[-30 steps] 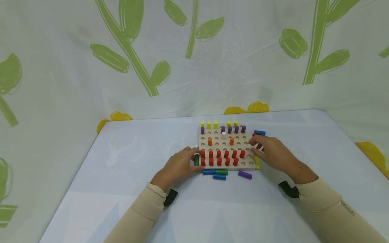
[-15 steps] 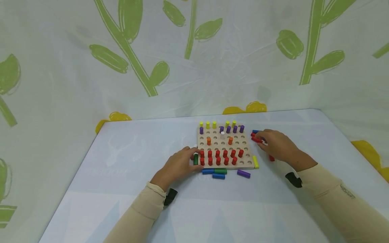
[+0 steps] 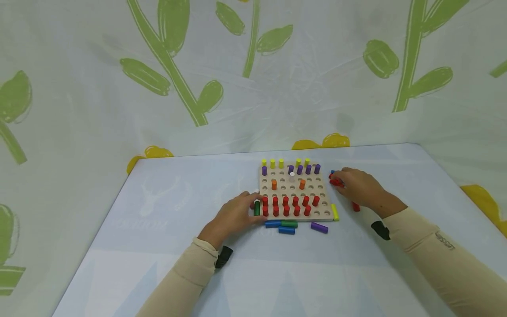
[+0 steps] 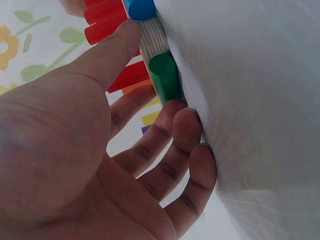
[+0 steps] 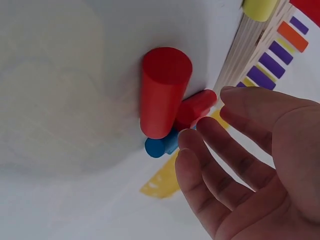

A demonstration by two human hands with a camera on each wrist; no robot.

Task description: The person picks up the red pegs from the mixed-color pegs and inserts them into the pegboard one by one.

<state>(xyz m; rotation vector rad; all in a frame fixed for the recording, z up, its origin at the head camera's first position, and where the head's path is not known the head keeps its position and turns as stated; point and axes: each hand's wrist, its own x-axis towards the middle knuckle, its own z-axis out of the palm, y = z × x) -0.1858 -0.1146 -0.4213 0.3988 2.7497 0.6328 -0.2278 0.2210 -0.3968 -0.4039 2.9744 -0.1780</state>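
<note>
A wooden pegboard (image 3: 322, 216) stands on the table with red pegs in its two front rows and yellow, purple, orange and white ones farther back. My left hand (image 3: 233, 215) rests at its front left corner, thumb and index finger spread and touching it. Beside that hand, a green peg (image 4: 167, 82) lies along the board's left side. My right hand (image 3: 360, 187) is right of the board, fingers loosely bent at a loose red peg (image 5: 197, 107); the contact is partly hidden. Another red peg (image 5: 165, 95) lies nearer the wrist, apart from the fingers.
In front of the board lie blue pegs (image 3: 286, 230), a green peg (image 3: 289, 224) and a purple peg (image 3: 319, 227). A yellow peg (image 3: 335, 212) lies along its right side. A blue peg (image 5: 156, 147) is beyond the loose red ones. A patterned cloth (image 3: 309, 88) hangs behind the table.
My right hand has moved from the board's right edge to the loose red pegs on the right, where its fingertips remain. My left hand stays at the board's corner.
</note>
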